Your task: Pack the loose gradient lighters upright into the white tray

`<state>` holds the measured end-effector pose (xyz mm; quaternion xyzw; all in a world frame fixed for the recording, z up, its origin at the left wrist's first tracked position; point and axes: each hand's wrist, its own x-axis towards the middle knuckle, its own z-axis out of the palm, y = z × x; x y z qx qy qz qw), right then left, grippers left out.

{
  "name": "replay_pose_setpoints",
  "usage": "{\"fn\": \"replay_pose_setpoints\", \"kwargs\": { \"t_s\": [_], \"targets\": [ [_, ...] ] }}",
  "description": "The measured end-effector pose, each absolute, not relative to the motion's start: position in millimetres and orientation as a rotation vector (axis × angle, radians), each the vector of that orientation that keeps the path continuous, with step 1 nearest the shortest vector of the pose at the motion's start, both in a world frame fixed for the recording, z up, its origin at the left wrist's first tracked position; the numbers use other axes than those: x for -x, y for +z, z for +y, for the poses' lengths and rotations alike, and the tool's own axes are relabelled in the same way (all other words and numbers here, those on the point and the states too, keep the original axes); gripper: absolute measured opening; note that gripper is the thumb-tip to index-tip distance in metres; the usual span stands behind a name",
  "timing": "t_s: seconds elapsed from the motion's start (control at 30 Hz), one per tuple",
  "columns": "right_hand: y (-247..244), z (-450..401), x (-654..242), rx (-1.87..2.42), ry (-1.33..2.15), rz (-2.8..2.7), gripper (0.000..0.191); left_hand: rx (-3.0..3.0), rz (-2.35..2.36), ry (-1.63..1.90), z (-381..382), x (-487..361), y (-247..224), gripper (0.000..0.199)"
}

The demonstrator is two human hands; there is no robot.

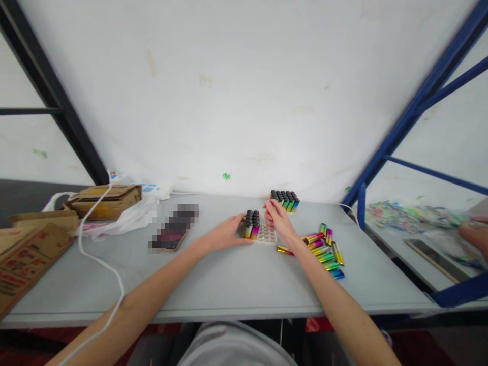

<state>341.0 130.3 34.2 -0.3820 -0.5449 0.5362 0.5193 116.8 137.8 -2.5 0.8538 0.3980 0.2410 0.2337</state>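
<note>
A pale tray with round holes (pixel 268 235) lies on the table in front of me. Its left part carries several upright, shiny colour-graded lighters (pixel 251 226) with black tops; holes without lighters show on the right. My left hand (pixel 227 234) grips the tray's left end, thumb along the near side and fingers at the back. Above the right part of the tray, my right hand (pixel 276 217) is closed with its fingertips pinched; what they hold is hidden. Several loose metallic lighters (pixel 322 251) lie in a pile beside my right forearm.
Behind my right hand stands another block of upright lighters (pixel 285 201). A phone (pixel 177 229) lies to the left, near cardboard boxes (pixel 38 254) and a white cable (pixel 101 259). At far right, another person's hand (pixel 475 236) is near plastic bags (pixel 404 216).
</note>
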Motion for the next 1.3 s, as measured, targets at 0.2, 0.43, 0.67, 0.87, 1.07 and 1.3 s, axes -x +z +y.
{"fn": "replay_pose_setpoints", "kwargs": {
  "t_s": [0.2, 0.43, 0.67, 0.87, 1.07, 1.3],
  "targets": [
    [13, 129, -339, 1.120, 0.930, -1.502, 0.057, -2.364, 1.058, 0.677, 138, -115, -2, 0.084],
    [16, 121, -337, 1.141, 0.742, -1.523, 0.037, -2.365, 1.072, 0.671, 139, -115, -3, 0.085],
    [18, 117, -336, 1.156, 0.658, -1.555, 0.048, -2.373, 1.089, 0.667, 138, -115, -2, 0.085],
    [18, 117, -337, 1.169, 0.645, -1.618, 0.044, -2.383, 1.090, 0.665, 139, -114, -4, 0.086],
    [16, 118, -337, 1.183, 0.633, -1.679, 0.037, -2.386, 1.086, 0.683, 139, -115, -4, 0.085],
    [12, 126, -344, 1.164, 0.552, -1.699, 0.039, -2.390, 1.089, 0.652, 139, -114, -4, 0.086]
  ]
}}
